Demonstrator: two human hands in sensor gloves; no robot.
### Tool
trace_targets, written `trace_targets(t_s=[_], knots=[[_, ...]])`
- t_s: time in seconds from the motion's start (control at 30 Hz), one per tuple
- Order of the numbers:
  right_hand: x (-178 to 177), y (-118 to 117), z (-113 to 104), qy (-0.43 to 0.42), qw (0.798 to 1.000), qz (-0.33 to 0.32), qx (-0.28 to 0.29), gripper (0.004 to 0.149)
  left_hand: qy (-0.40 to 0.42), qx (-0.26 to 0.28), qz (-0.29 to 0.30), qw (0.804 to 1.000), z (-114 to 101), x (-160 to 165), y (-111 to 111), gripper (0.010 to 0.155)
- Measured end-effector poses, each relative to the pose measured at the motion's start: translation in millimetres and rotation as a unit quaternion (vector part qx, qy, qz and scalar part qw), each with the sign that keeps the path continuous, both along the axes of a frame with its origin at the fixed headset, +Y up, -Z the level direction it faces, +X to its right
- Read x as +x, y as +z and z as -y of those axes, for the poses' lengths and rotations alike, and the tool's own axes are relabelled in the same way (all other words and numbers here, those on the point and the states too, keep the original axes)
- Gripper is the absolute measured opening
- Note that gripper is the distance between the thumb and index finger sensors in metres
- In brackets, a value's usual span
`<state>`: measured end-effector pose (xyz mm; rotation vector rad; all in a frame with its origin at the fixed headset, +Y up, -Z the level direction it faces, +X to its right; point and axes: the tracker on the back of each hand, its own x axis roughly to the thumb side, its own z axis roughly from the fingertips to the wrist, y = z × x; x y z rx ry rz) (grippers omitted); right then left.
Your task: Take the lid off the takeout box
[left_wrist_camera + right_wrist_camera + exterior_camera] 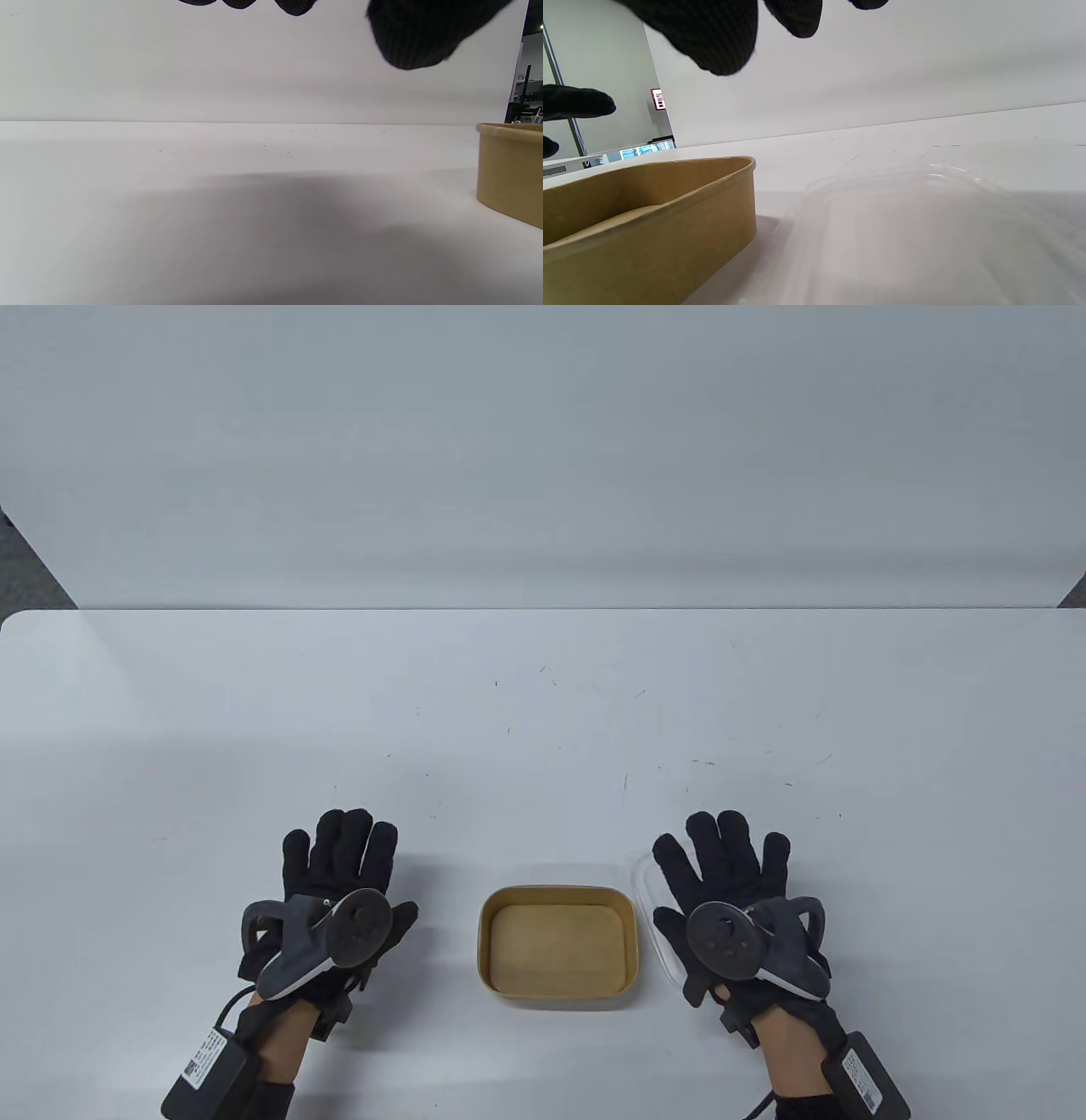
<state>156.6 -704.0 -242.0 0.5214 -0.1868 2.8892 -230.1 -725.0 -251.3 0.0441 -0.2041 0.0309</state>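
A brown paper takeout box (557,943) stands open near the table's front edge, its inside bare. It also shows in the left wrist view (511,171) and the right wrist view (649,220). A clear plastic lid (652,912) lies flat on the table just right of the box, mostly under my right hand; the right wrist view shows the lid (916,237) below the fingers. My right hand (721,865) is open with fingers spread, hovering over the lid. My left hand (344,857) is open, palm down, left of the box and apart from it.
The white table (543,712) has small scuff marks across its middle. A pale wall stands behind the table's far edge.
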Motion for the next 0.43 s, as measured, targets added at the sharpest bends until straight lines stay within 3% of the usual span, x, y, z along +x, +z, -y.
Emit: trace_targets(t_s=[0.43], knots=[[-6.9,2.5,-1.8,0.004,1.0,-0.015,0.014,0.071,0.002,-0.042,-0.008,0.999,8.3,-0.8,-3.7,0.092]])
